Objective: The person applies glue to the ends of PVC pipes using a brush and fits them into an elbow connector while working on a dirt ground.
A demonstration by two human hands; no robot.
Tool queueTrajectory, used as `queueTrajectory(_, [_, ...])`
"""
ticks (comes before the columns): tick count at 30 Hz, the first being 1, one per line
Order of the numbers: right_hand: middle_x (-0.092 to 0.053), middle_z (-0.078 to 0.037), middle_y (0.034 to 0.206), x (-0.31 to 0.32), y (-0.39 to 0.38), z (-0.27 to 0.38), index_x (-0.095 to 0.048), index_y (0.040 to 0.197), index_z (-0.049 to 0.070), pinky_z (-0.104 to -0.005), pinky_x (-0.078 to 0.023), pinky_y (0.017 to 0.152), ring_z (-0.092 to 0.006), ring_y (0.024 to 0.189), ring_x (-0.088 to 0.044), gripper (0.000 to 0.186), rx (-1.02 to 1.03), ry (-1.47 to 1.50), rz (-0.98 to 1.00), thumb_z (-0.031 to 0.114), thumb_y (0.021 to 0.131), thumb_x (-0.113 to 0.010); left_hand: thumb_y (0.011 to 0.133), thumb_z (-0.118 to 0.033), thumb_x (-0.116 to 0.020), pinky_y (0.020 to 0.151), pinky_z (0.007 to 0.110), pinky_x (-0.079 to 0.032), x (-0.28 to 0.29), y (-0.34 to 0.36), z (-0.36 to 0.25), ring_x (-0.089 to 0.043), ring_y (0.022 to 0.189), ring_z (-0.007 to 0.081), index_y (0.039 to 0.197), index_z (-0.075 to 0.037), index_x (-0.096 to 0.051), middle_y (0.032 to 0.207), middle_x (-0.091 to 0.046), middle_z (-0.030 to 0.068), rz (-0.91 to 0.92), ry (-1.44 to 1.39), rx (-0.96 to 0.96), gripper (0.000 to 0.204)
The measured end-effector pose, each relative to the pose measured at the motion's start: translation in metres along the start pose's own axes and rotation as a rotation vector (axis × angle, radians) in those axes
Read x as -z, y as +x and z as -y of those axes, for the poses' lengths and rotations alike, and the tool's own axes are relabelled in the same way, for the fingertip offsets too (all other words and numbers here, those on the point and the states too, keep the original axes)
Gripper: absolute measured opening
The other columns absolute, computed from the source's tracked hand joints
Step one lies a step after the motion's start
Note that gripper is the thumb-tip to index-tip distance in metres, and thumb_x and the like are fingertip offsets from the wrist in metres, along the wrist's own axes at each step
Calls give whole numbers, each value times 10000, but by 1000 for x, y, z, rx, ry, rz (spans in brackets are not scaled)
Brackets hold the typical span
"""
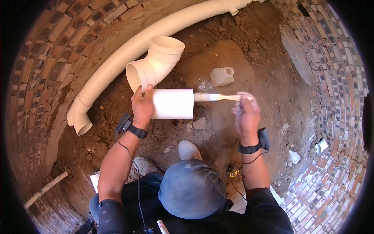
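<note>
My left hand (143, 103) is closed around the left end of a short white plastic pipe (173, 104), holding it sideways. A cream pipe elbow (157, 62) with two open mouths sits just beyond that hand. Whether the elbow is joined to the short pipe is hidden by my fingers. My right hand (247, 111) pinches the handle of a flat paintbrush (213, 97). Its bristles are level with the pipe's right end, close to the rim; I cannot tell if they touch. An uncapped translucent bottle (221, 77) stands on the dirt beyond the brush.
A long cream pipe (124, 54) curves along the brick wall (43, 70) on the left, ending in a downturned elbow (82, 124). Rough dirt and stones (200, 123) cover the floor. White pipe scraps (294, 156) lie by the right-hand wall. A thin pipe (46, 189) is at lower left.
</note>
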State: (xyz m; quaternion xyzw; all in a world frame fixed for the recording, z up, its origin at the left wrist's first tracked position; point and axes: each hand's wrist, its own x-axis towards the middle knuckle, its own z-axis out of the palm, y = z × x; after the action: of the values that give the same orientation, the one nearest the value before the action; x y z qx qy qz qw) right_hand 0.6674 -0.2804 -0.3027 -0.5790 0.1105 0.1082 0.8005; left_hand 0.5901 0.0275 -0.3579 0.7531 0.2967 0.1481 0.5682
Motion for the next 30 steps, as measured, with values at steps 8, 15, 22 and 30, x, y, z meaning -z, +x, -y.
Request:
queueTrajectory(8, [-555,3,763,-29,18,-29,-619,1081,-3,-210,-387,526,-57,612,-478,174,9,-183,11,152,1013,-578,1017,-236,-583,745,321,-501,4,-8,-10,-602,804,144,1098,76,-647,889,-706,117,34,29,-10,329])
queueTrajectory(15, [-564,4,779,-32,-17,-27,-615,1108,-1,-211,-395,546,-50,637,-483,180,28,-250,154,148,1013,-579,1020,-244,-577,770,317,-502,23,3,0,-611,830,143,1129,72,-640,921,-707,122,-82,29,20,340])
queueTrajectory(22, [-574,13,809,-62,-23,-29,-621,1130,16,-212,-410,600,-45,689,-490,208,175,-298,172,188,1018,-584,1040,-300,-550,792,294,-497,26,3,2,-594,883,127,1206,60,-620,1019,-688,82,-153,-25,77,403])
queueTrajectory(30, [-562,-14,796,-28,-38,-78,-595,1148,4,-240,-428,597,-83,659,-493,225,-13,102,42,192,1027,-565,1056,-269,-516,830,320,-516,36,12,-19,-634,939,172,1315,48,-542,1147,-665,112,-205,-314,234,411])
